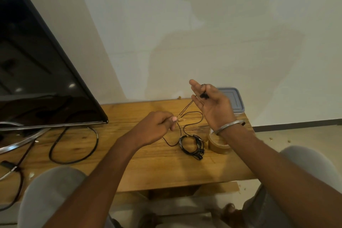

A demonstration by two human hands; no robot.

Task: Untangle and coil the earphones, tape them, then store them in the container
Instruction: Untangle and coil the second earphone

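Earphones (pixel 196 111) run between the hands: I see the left hand (pixel 157 127) pinching the thin wire, the right hand (pixel 212 105) raised, fingers straight, thumb pinning the earbuds to its palm. Slack wire loops onto the surface (pixel 148 168) beside a coiled bundle (pixel 191 146); tape roll (pixel 216 145) near the right edge, lidded container (pixel 232 101) at the far right corner.

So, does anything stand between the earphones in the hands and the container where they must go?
Yes, the lid: it sits closed on the container at the far right of the table. The earphones, held by the right hand and left hand, are up in front of it; no other object seems to lie between.
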